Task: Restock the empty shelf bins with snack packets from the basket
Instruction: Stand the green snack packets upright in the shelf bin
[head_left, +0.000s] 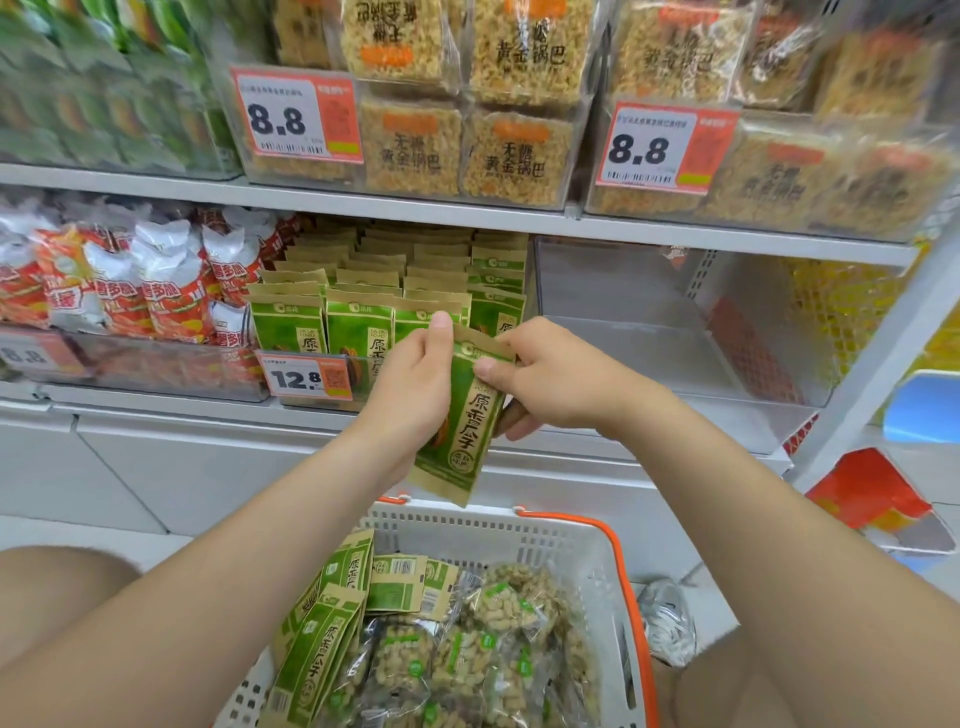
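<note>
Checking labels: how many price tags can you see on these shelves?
4: up top, the left 8.8 tag and right 8.8 tag; below, the 12.8 tag and, far left, a blurred 8.8 tag. Others may be hidden.

Left hand (415, 379) and right hand (556, 374), both pinching one packet (462, 431).

Green packets (104, 88), top shelf: blurred, print unreadable. Sunflower seed packet (462, 421): left edge hidden behind the left grip (415, 379); top right corner covered by the right grip (550, 379). Shelf packets (415, 322) behind both grips: lower parts hidden. Basket (467, 525): near end cut off by the lower edge. Price tag (291, 119): fine print too small to read.
</note>
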